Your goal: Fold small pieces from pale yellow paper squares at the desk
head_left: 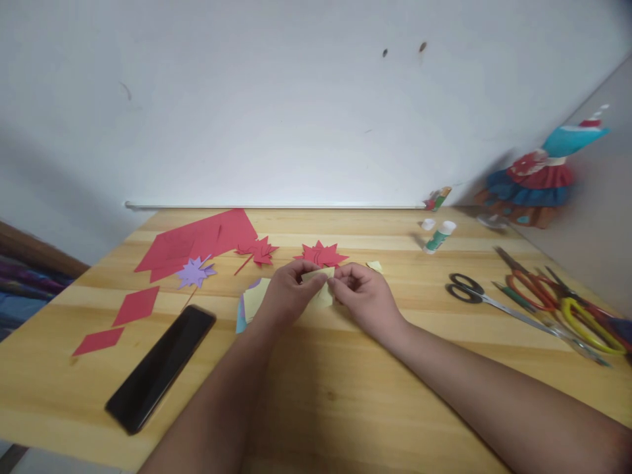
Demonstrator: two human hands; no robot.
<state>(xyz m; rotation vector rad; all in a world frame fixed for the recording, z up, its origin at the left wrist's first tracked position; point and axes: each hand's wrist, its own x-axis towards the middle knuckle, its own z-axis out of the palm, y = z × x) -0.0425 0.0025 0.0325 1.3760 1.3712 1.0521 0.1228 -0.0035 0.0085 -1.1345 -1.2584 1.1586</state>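
Between my two hands is a small piece of pale yellow paper (323, 297). My left hand (295, 289) pinches its left and upper edge with thumb and fingers. My right hand (363, 293) pinches the right edge near the top corner. Just beyond the hands lies a red paper leaf shape (320, 255). A stack of coloured paper sheets (254, 299), yellow on top with blue and purple below, lies partly hidden behind my left hand. A small yellow paper scrap (374, 266) lies beyond my right hand.
Left: red paper sheets (197, 243), a red paper leaf (259, 251), a purple paper leaf (195, 272), red diamonds (136, 306) and a phone (162, 367). Right: a glue stick (440, 237), its cap (428, 224), black scissors (467, 288), several other tools and a doll figure (538, 174).
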